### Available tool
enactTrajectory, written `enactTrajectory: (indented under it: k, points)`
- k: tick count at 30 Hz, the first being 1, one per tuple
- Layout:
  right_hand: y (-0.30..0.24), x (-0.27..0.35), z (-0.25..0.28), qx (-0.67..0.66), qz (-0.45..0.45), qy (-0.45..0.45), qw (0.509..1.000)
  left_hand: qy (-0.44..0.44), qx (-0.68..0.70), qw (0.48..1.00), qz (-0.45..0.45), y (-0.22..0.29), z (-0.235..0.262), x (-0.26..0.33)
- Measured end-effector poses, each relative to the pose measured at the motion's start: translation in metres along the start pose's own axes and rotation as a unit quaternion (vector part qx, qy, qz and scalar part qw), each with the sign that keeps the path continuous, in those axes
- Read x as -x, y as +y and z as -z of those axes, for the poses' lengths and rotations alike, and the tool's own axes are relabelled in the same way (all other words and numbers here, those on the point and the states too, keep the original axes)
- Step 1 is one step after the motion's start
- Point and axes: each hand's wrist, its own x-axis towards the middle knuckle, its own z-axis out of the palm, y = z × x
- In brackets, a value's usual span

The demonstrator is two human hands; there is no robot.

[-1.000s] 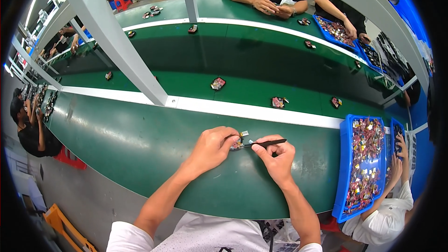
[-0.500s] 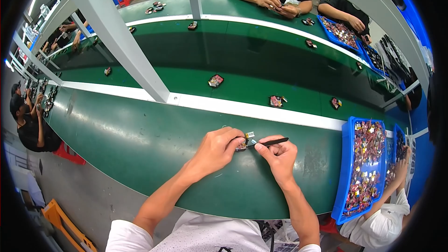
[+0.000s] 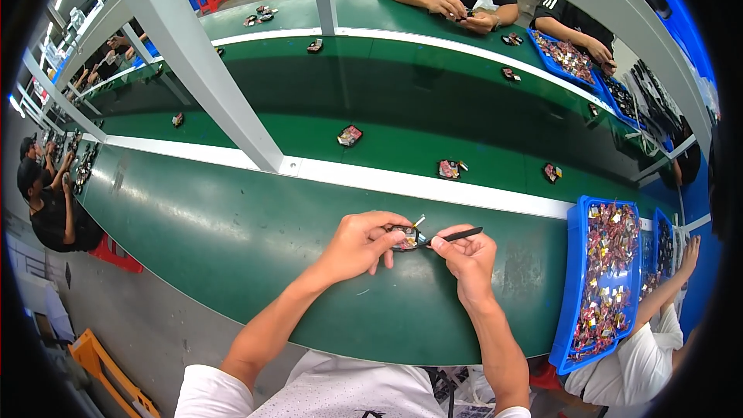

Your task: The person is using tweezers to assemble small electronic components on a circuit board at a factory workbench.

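Note:
Between the thumb and fingers of my left hand (image 3: 364, 243) is a small black-rimmed electronic part (image 3: 404, 238) with pink and yellowish pieces inside. A pale tab sticks up from its far edge, and my fingers cover its left side. My right hand (image 3: 467, 258) pinches a slim black tweezer-like tool (image 3: 463, 235). Its tip points left and meets the right edge of the part, though the exact contact is too small to tell. Both hands are just above the green worktable (image 3: 255, 240).
Beyond a white rail, a green conveyor belt (image 3: 271, 108) carries several similar parts (image 3: 350, 136). A blue tray (image 3: 574, 286) full of small coloured pieces stands at right. A grey post (image 3: 205, 70) rises at left. Co-workers sit across the belt and at both sides.
The parts on the belt have shifted left. My left fingers have moved, so more of the held part shows and its tab leans differently. A co-worker's arm at right has reached farther out.

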Motion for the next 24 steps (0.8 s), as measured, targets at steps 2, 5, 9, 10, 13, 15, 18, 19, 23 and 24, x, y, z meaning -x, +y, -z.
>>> enactTrajectory:
  k: [2, 5, 9, 10, 13, 15, 18, 19, 23, 24]
  points:
    - [0.000, 0.000, 0.001, -0.005, -0.008, 0.001, 1.000, -0.029, 0.049, 0.998, 0.026, -0.003, 0.003, -0.002]
    - [0.001, 0.001, 0.002, -0.032, -0.013, -0.009, 0.999, -0.056, 0.094, 0.994, 0.005, -0.002, 0.003, -0.003]
    - [0.001, 0.003, -0.002, -0.049, -0.011, -0.009, 0.999, -0.080, 0.126, 0.989, 0.015, -0.001, 0.006, -0.002]
    - [0.001, 0.003, -0.002, -0.056, -0.014, -0.013, 0.998, -0.086, 0.135, 0.987, 0.020, -0.003, 0.006, -0.003]
    - [0.004, 0.005, -0.004, -0.047, 0.046, -0.021, 0.998, -0.094, 0.144, 0.985, 0.016, -0.010, 0.006, -0.005]
    - [0.006, 0.007, -0.002, -0.049, 0.058, -0.028, 0.997, -0.094, 0.149, 0.984, 0.018, -0.012, 0.005, -0.005]
    - [0.006, 0.009, -0.001, -0.062, 0.076, -0.031, 0.995, -0.091, 0.157, 0.983, -0.002, -0.012, 0.004, -0.004]
    - [0.006, 0.009, -0.001, -0.076, 0.085, -0.027, 0.993, -0.095, 0.161, 0.982, -0.005, -0.010, 0.004, -0.004]
    - [0.006, 0.007, 0.004, -0.103, 0.066, -0.016, 0.992, -0.111, 0.169, 0.979, -0.011, -0.008, 0.004, -0.006]
    - [0.005, 0.006, 0.003, -0.108, 0.066, -0.019, 0.992, -0.111, 0.168, 0.979, -0.011, -0.007, 0.004, -0.006]
